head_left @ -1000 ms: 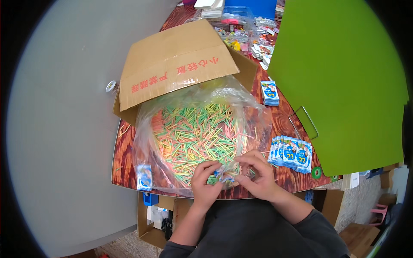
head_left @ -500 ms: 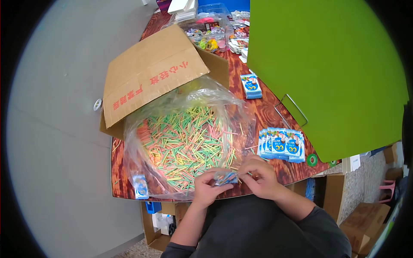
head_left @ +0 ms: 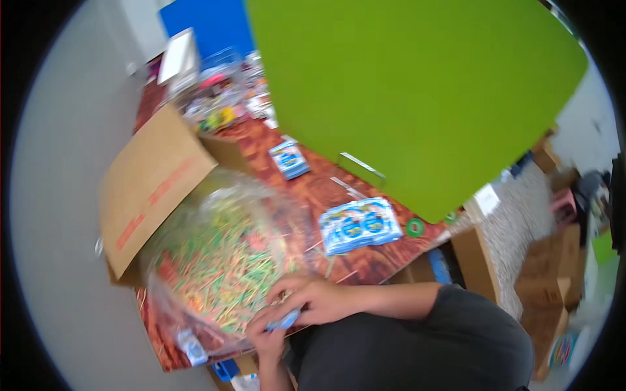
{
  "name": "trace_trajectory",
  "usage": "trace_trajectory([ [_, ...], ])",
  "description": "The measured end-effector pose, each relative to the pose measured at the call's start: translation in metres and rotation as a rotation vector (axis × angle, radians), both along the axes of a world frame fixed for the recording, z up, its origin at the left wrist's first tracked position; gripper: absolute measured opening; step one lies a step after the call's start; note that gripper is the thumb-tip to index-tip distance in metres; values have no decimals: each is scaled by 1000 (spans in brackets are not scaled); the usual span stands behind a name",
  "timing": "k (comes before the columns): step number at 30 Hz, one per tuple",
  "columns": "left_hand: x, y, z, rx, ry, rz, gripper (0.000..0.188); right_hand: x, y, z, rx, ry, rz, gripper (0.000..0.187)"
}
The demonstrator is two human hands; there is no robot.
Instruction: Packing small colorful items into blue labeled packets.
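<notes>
My left hand (head_left: 264, 333) is closed around a small blue-and-white packet (head_left: 284, 320) at the table's near edge. Right beside it, my right hand (head_left: 318, 301) has its fingers curled together over the near rim of a large clear plastic bag (head_left: 293, 221). Motion smears those fingertips, and whatever they pinch cannot be made out. Inside the bag lies a heap of thin, short sticks (head_left: 225, 280) in pink, green and yellow. An open cardboard box (head_left: 156, 176) lies against the bag's far left side, its flap reaching over the sticks.
To the right lies a row of blue-and-white packets (head_left: 360, 225), with a smaller stack (head_left: 289, 159) farther back. A single packet (head_left: 191, 347) is at the near left corner. A green panel (head_left: 417, 98) with a metal handle overhangs the right side. Green tape (head_left: 415, 227) sits near the edge.
The view has swung, so the table appears shifted left and tilted. My right hand has come over closer to my left hand and the bag's rim. The packet stays in my left hand.
</notes>
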State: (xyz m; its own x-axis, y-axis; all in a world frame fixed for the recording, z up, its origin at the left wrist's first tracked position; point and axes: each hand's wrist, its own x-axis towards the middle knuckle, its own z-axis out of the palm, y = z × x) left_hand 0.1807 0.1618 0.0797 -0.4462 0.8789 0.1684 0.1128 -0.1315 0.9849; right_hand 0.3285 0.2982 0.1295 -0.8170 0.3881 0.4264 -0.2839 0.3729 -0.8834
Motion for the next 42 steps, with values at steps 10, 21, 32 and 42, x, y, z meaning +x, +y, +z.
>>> trace_trajectory([
  [10, 25, -11, -18, -223, -73, -199, 67, 51, 0, -43, -158, -196, -184, 27],
  [21, -112, -84, -33, 32, 236, 605, 61, 132, 119, -50, 42, -745, -893, 35],
  [32, -155, -122, -58, -660, 786, 705, 83, 76, 42, -67, 172, -554, -719, 32],
  [42, -164, -118, -51, -922, 1086, 794, 17, -30, 15, -59, 577, -389, -261, 27],
])
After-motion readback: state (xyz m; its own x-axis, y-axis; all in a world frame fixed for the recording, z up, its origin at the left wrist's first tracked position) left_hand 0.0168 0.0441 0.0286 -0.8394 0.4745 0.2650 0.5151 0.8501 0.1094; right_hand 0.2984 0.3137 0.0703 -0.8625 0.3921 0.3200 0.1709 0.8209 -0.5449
